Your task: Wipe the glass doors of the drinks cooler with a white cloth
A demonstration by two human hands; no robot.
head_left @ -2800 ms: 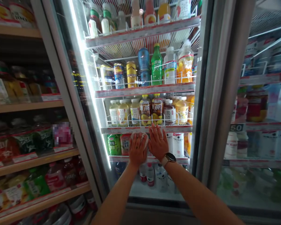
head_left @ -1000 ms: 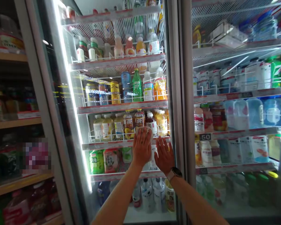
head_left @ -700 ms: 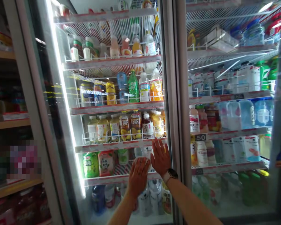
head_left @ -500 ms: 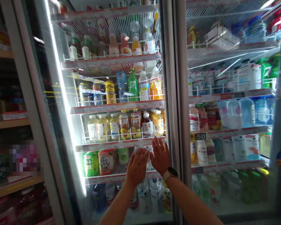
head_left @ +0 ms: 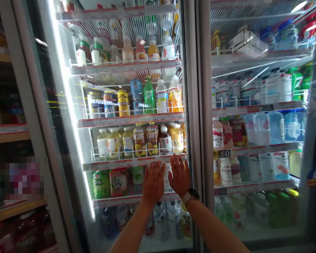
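Note:
A pale, crumpled wiping cloth [head_left: 163, 164] is pressed to the glass door [head_left: 144, 242] of a lit drinks cooler. Over it lies my left hand [head_left: 154, 182], fingers nearly straight and close together, so most of the cloth is hidden. Just to the right, my right hand [head_left: 180, 175] rests flat against the same pane with its fingers apart and holds nothing. A watch [head_left: 191, 195] is on that wrist. Behind the glass, both hands overlap the shelf edge below a row of tea bottles [head_left: 139, 140].
The metal door frame [head_left: 197, 105] runs upright right of my right hand. Beyond it is another cooler section with bottles and a box [head_left: 249, 44]. Wooden shelves [head_left: 9, 137] with drinks stand at the left. A green carton [head_left: 100, 184] sits inside the cooler.
My left hand slid with the cloth from the tea bottles down the glass, then slightly up again. My right hand stays flat nearby. The view has turned right since the earliest frame.

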